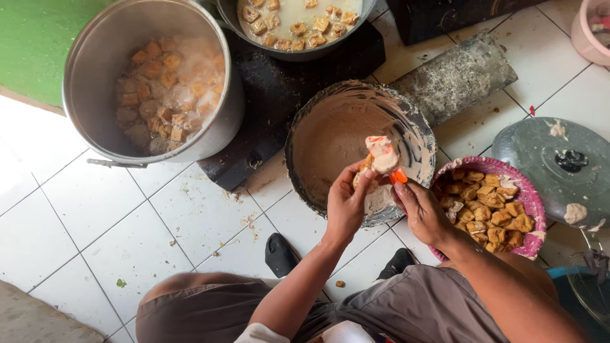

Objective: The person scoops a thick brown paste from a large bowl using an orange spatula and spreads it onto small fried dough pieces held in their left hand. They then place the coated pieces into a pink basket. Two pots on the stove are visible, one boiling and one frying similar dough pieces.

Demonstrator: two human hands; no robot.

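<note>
Stuffing a fried tofu puff [363, 178] gripped in the left hand [346, 204], the right hand [422, 213] pinches an orange spatula [389, 162]; the pink basket [532, 206] at three o'clock remains full, the scraped metal bowl [330, 136] nearly empty.

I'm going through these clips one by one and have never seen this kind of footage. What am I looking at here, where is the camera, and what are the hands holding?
There is no machine here: a person works with two bare hands, and the single picture comes from a camera worn on their head, looking down at a white tiled floor where they sit.

The left hand holds a piece of fried tofu. The right hand holds an orange-handled utensil loaded with pale paste against that piece, over a paste-smeared mixing bowl.

By the right hand stands a pink basket of brown tofu pieces, with a grey pot lid beyond it. At upper left a big metal pot holds tofu pieces in liquid, and another pan of them sits on a dark stove.
</note>
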